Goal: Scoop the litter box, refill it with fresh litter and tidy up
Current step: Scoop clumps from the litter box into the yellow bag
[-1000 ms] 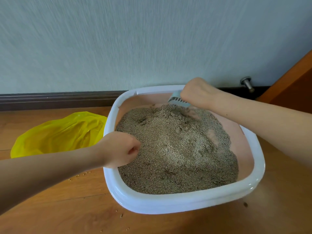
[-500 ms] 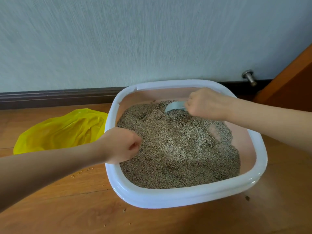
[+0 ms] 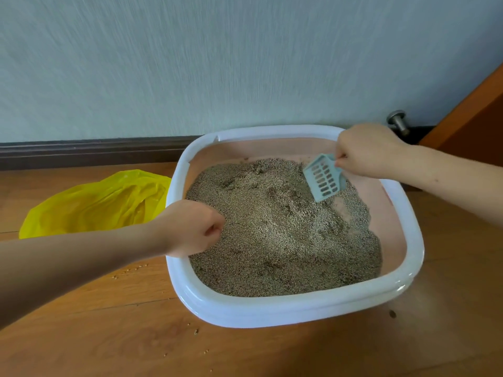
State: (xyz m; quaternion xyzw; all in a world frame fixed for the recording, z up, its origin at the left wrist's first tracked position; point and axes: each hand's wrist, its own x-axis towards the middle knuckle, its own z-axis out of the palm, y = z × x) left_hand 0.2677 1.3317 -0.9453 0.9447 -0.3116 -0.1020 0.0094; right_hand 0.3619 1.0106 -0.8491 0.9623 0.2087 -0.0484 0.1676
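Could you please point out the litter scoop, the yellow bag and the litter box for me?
litter scoop (image 3: 324,177): head view, on its slotted blade.
yellow bag (image 3: 109,202): head view, on the crumpled plastic facing the camera.
litter box (image 3: 272,308): head view, on the white near rim.

two bare forearms reach in from the lower left and the right edge, no sleeve, watch, ring or glove showing on either, each ending in an ungloved hand, the left hand (image 3: 190,227) and the right hand (image 3: 367,151), with short nails.
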